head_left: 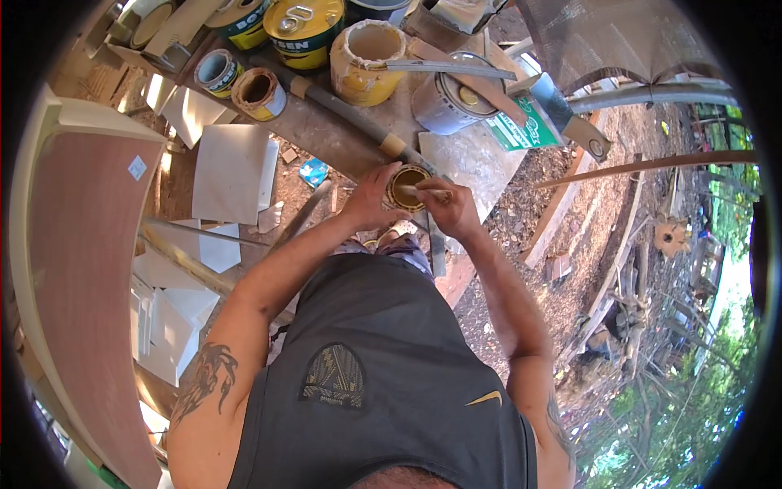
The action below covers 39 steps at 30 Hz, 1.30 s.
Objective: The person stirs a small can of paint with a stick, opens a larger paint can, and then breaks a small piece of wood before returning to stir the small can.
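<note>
In the head view, my left hand [371,200] is wrapped round the left side of a small open can [397,199] at the table's near edge. The can has a crusted rim and brownish contents. My right hand [453,209] pinches a thin, pale stick-like tool [423,191], whose tip is over the can's opening. Whether the tip touches the contents cannot be made out.
Paint cans, among them a yellow-lidded can [303,33], a crusted yellow pot [368,61] and a grey can [452,102], stand on the table [342,138]. A long pipe [350,121] lies across it. A large brown panel [90,269] stands at the left.
</note>
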Each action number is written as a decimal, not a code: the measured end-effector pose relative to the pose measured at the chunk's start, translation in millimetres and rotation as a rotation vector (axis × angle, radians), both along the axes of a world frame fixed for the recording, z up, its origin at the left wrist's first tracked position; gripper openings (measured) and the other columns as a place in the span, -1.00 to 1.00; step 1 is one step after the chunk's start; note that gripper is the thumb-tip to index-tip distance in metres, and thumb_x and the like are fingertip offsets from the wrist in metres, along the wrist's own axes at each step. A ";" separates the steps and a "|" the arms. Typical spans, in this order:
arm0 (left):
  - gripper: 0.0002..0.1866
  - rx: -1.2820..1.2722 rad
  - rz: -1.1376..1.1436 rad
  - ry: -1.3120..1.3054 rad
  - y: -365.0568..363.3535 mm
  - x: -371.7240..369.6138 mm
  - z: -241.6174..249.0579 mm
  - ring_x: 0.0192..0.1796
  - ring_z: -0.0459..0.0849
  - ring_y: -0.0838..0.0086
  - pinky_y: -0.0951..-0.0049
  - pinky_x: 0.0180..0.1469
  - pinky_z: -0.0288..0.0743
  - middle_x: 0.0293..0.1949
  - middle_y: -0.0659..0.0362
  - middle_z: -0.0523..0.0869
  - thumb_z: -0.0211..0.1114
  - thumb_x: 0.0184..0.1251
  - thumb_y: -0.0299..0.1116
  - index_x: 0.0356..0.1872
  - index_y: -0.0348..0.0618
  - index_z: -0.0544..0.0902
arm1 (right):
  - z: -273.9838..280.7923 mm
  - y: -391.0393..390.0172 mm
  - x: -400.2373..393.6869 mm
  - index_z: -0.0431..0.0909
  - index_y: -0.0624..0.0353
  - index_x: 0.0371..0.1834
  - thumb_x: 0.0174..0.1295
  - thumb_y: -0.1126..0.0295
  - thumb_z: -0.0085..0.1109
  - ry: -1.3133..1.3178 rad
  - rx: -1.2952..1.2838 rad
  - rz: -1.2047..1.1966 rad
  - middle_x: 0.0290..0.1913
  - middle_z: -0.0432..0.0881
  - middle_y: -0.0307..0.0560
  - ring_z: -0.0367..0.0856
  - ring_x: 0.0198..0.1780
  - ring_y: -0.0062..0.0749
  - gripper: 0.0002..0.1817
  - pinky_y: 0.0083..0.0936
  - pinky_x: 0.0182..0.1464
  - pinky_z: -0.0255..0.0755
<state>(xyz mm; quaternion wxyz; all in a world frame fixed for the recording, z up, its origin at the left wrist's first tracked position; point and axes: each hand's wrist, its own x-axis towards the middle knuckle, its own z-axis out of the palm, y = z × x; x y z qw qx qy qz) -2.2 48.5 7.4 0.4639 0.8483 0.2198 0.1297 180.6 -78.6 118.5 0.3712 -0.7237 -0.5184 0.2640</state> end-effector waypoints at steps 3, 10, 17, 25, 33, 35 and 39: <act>0.29 0.000 0.000 -0.002 0.1 -0.6 -0.5 0.59 0.36 -0.13 -0.02 0.61 0.29 0.56 -0.16 0.39 0.71 -0.01 0.21 0.69 -0.05 0.18 | 4.7 -6.9 7.1 0.77 0.15 -0.12 0.32 0.35 0.44 -0.081 -0.121 0.035 -0.23 0.84 0.09 0.83 -0.23 0.13 -0.84 -0.16 -0.18 0.69; 0.29 -0.002 -0.006 -0.034 1.0 0.6 -2.6 0.60 0.36 -0.13 -0.04 0.61 0.28 0.55 -0.19 0.40 0.72 -0.02 0.23 0.68 -0.12 0.19 | -7.1 -2.8 4.6 0.78 0.09 -0.13 0.31 0.36 0.45 -0.212 0.166 0.045 -0.23 0.82 0.06 0.82 -0.28 0.09 -0.87 -0.19 -0.25 0.68; 0.29 -0.030 -0.016 -0.040 -0.5 0.9 1.7 0.57 0.39 -0.14 -0.04 0.60 0.28 0.53 -0.20 0.43 0.73 -0.03 0.20 0.67 -0.13 0.21 | -6.0 -6.7 13.2 0.78 0.10 -0.10 0.32 0.34 0.46 -0.270 0.035 -0.007 -0.26 0.82 0.06 0.82 -0.28 0.04 -0.84 -0.23 -0.22 0.68; 0.24 0.020 0.017 -0.082 -0.4 -0.5 -11.5 0.56 0.41 -0.14 -0.03 0.61 0.28 0.51 -0.15 0.46 0.73 -0.04 0.08 0.65 -0.14 0.23 | 0.1 4.2 20.0 0.79 0.13 -0.14 0.37 0.42 0.39 -0.281 0.087 0.029 -0.25 0.82 0.06 0.84 -0.27 -0.01 -0.92 -0.26 -0.23 0.71; 0.26 -0.015 0.014 -0.043 -3.3 1.0 -8.0 0.57 0.37 -0.13 -0.03 0.62 0.27 0.53 -0.13 0.42 0.74 -0.07 0.04 0.66 -0.13 0.21 | 7.1 5.6 15.0 0.77 0.24 -0.12 0.38 0.44 0.44 -0.208 0.069 0.049 -0.28 0.80 0.05 0.82 -0.29 -0.14 -0.88 -0.29 -0.25 0.65; 0.26 -0.007 0.017 -0.019 -3.6 -1.0 -5.4 0.58 0.36 -0.12 -0.03 0.63 0.26 0.53 -0.14 0.41 0.74 -0.07 0.03 0.66 -0.14 0.20 | 10.3 3.7 11.5 0.77 0.19 -0.18 0.32 0.46 0.44 -0.260 0.021 0.026 -0.28 0.79 0.14 0.83 -0.24 0.08 -0.92 -0.21 -0.21 0.67; 0.26 -0.034 0.014 0.014 -4.2 1.0 0.2 0.60 0.33 -0.09 -0.01 0.64 0.25 0.54 -0.13 0.40 0.74 -0.05 0.00 0.67 -0.14 0.19 | -16.8 -6.6 14.9 0.76 0.28 -0.13 0.37 0.41 0.45 0.128 -0.116 -0.011 -0.36 0.78 -0.01 0.78 -0.37 -0.29 -0.85 -0.38 -0.31 0.60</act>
